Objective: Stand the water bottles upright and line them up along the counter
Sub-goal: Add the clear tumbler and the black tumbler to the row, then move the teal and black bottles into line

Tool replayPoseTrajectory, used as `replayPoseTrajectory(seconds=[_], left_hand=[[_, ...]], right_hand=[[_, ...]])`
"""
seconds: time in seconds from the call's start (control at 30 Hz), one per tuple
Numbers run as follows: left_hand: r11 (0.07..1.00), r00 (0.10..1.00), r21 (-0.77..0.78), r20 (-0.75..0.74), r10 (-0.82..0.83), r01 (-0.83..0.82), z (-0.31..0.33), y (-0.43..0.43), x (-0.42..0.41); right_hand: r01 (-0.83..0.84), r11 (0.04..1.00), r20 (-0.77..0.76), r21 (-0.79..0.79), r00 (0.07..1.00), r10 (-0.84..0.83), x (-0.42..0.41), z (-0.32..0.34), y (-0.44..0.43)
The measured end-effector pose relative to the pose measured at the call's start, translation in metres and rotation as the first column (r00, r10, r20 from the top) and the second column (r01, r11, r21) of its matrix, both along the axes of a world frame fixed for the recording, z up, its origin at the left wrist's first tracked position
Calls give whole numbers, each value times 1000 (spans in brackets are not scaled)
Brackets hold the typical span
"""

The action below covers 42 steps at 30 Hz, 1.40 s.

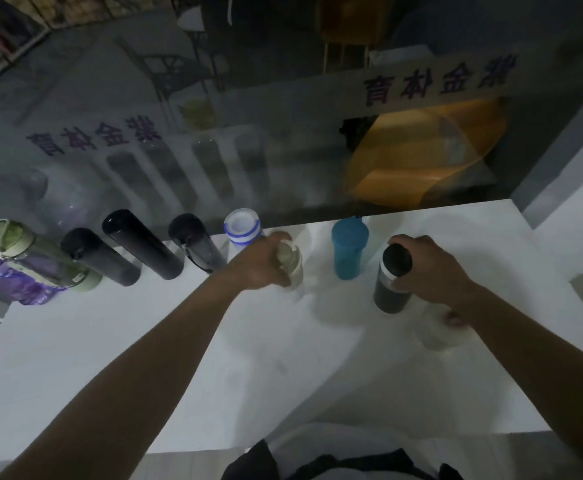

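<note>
Along the back of the white counter (144, 358) stands a row of upright bottles: a purple one (13, 282), a green-lidded one (41, 258), three black ones (99, 258) (143, 244) (196, 242) and a white bottle with blue stripes (241, 230). My left hand (266, 261) grips a pale clear bottle (292, 263) right of the striped one. A blue bottle (349, 249) stands further right. My right hand (432, 268) holds the top of a black bottle with a white band (390, 282), upright and nearer to me.
A glass pane with purple lettering (92, 135) rises right behind the row and mirrors the bottles. A clear cup-like object (439, 330) sits blurred under my right wrist. The counter's right edge (553, 268) is close to the black bottle.
</note>
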<state>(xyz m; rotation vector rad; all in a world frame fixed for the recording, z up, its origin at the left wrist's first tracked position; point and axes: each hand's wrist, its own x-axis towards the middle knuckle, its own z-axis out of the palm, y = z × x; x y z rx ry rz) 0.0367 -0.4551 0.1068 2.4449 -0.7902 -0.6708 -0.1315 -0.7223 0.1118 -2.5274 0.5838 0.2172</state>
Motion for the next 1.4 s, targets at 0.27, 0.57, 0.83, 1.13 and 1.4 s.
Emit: replayPoseTrajectory(seconds=[0.27, 0.57, 0.83, 1.13, 1.4], left_hand=[[982, 989, 188, 144, -38, 11, 8, -73, 49], [977, 995, 211, 93, -33, 13, -9, -93, 55], [972, 994, 226, 71, -78, 60, -11, -94, 55], [922, 914, 247, 206, -350, 298, 0, -113, 39], [917, 920, 160, 88, -383, 366, 7, -154, 28]], right_hand=[[71, 990, 24, -123, 997, -68, 10, -18, -9], [162, 981, 130, -106, 980, -148, 2, -30, 2], [157, 982, 124, -108, 982, -144, 5, -31, 2], [47, 998, 103, -48, 994, -42, 1, -28, -15], [39, 998, 121, -58, 992, -32, 1, -30, -15]])
